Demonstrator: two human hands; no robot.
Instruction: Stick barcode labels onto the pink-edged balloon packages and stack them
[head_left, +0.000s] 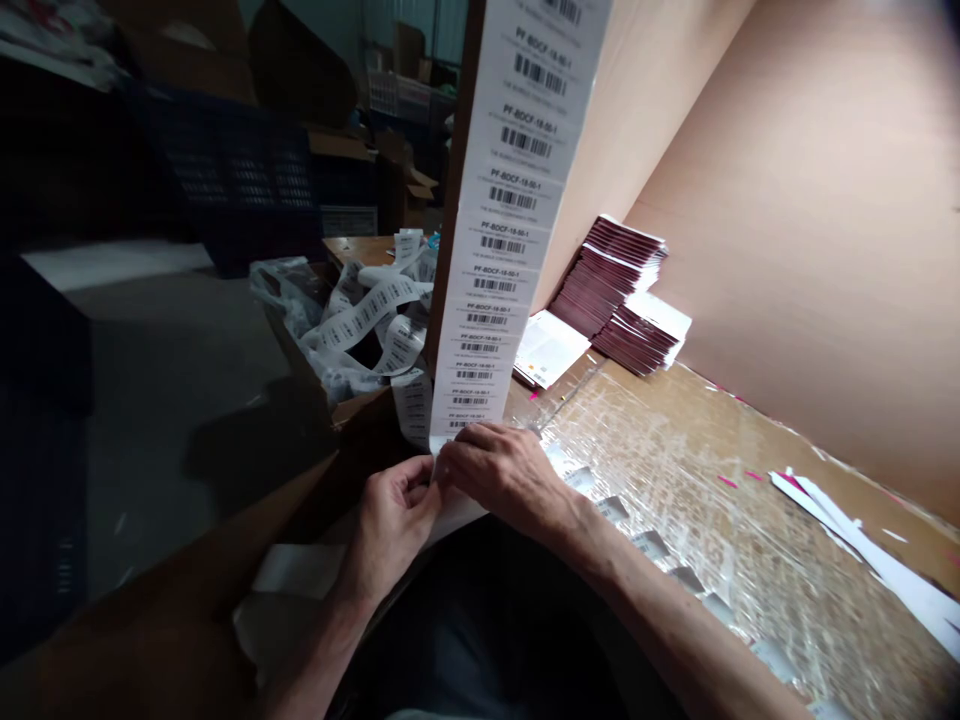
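A long white strip of barcode labels (499, 240) runs down the edge of an upright wooden panel. At its lower end my left hand (394, 515) and my right hand (506, 465) meet, thumbs and fingers pinched on the label strip. My right hand lies over the bottom of the strip, and its fingertips are partly hidden. White paper (300, 570) curls below and behind my left hand. Beside my right forearm, a row of separate labels (649, 545) sticks up along the edge of the tape-covered table (720, 470).
Stacks of dark-red-edged booklets (611, 280) stand by the panel, next to a white printed sheet (551, 348). White paper strips (870, 560) lie on the right. An open box with tangled label strips (367, 320) is at left, with blue crates (232, 170) beyond.
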